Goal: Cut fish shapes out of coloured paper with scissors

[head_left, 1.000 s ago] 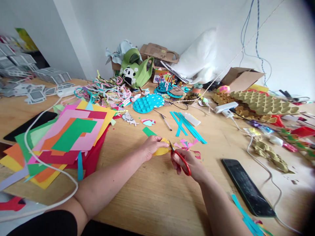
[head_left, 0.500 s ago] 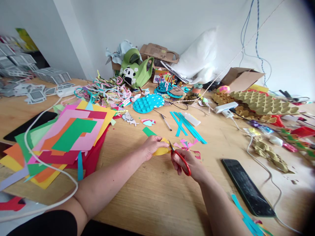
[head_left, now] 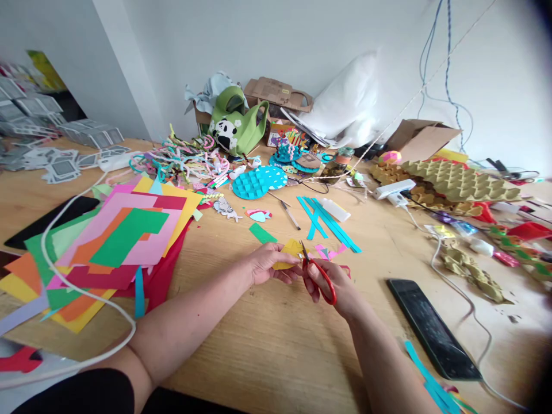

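Note:
Between the thumb and fingers of my left hand [head_left: 268, 263] is a piece of yellow paper [head_left: 290, 253], held a little above the wooden table. My right hand [head_left: 330, 282] grips red-handled scissors [head_left: 324, 280] by the handles, blades pointing up and away from me. The blades sit at the paper's right edge; whether they touch it I cannot tell. Pink paper scraps [head_left: 330, 251] lie just behind the scissors, and a green paper strip [head_left: 262, 233] lies beyond my left hand.
Stacked coloured paper [head_left: 129, 236] spreads on the left, with a white cable [head_left: 60, 270] across it. A phone [head_left: 432, 328] lies at right. Farther back are blue strips [head_left: 338, 224], a pen [head_left: 290, 215], a white glue bottle [head_left: 336, 210] and egg-carton pieces [head_left: 461, 178].
The yellow paper has turned in my left hand, whose fingers now reach farther right beneath it. The scissors have shifted slightly right.

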Motion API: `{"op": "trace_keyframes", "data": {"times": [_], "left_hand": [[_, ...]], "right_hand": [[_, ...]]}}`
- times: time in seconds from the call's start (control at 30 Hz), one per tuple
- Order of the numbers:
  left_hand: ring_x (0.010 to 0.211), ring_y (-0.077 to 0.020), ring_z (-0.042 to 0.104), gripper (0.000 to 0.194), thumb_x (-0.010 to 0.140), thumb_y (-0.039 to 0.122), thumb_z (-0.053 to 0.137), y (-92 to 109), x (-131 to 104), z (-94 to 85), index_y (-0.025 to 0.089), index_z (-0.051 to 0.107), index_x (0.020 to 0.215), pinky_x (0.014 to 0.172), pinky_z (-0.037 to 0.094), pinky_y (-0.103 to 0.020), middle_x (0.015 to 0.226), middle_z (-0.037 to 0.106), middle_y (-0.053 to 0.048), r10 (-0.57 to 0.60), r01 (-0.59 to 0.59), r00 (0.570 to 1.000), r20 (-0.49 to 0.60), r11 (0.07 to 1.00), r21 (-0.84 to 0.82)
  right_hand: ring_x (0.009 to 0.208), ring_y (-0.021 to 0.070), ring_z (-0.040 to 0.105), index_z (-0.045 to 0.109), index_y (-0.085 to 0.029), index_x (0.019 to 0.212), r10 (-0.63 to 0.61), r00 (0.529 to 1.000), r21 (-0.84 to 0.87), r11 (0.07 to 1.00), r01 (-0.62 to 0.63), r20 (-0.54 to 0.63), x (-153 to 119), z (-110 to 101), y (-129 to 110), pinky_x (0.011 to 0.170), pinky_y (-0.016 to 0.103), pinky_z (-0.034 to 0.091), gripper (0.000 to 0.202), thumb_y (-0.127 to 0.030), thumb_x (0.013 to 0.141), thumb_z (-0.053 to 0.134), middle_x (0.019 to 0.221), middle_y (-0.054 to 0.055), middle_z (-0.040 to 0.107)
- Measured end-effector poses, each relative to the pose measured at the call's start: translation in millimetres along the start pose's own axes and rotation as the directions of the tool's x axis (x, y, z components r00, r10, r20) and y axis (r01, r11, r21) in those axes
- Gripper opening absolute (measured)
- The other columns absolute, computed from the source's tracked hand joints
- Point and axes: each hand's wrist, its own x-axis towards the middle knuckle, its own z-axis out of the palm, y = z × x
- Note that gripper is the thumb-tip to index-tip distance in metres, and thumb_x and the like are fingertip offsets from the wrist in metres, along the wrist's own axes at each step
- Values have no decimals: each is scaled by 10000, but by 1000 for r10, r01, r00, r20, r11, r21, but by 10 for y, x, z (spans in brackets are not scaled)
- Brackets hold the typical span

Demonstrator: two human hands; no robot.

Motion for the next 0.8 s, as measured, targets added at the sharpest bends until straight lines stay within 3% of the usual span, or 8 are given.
{"op": "trace_keyframes", "data": {"times": [0.23,0.37,0.43,0.6,0.8], "left_hand": [[515,-95,615,120,668,166,768,13,60,-12,107,693,742,471,435,-180,662,712,-54,-23,-4,991,-130,978,-208],[512,-76,596,80,747,146,729,-4,53,31,102,676,707,470,439,-159,635,690,-44,2,-52,988,-154,945,-322],[509,-63,579,65,724,117,747,-21,42,58,87,691,736,461,424,-146,624,673,-35,24,-77,988,-155,935,-347],[489,-28,507,250,566,90,842,-56,30,120,72,697,769,411,320,-134,610,608,10,95,-153,981,-166,912,-381],[453,-38,449,325,492,173,874,-118,60,159,127,629,701,407,254,-171,570,552,43,143,-243,943,-301,913,-328]], "right_hand": [[412,127,516,495,-216,641,36,997,35,999,-34,-69,4,27,-9,418,257,378,592,-791,764,562,505,-1,558],[421,125,523,501,-208,635,34,995,36,999,-30,-92,9,52,20,425,256,361,586,-772,777,568,528,4,567],[425,122,518,504,-206,636,26,995,29,999,-23,-97,8,63,34,431,254,354,584,-764,807,537,527,5,568],[422,119,496,498,-211,651,0,996,40,999,4,-89,14,95,65,427,255,324,571,-750,838,508,518,-2,556],[414,122,513,505,-207,672,8,997,60,998,-3,-78,35,157,94,413,248,324,577,-768,802,542,517,-5,562]]}}
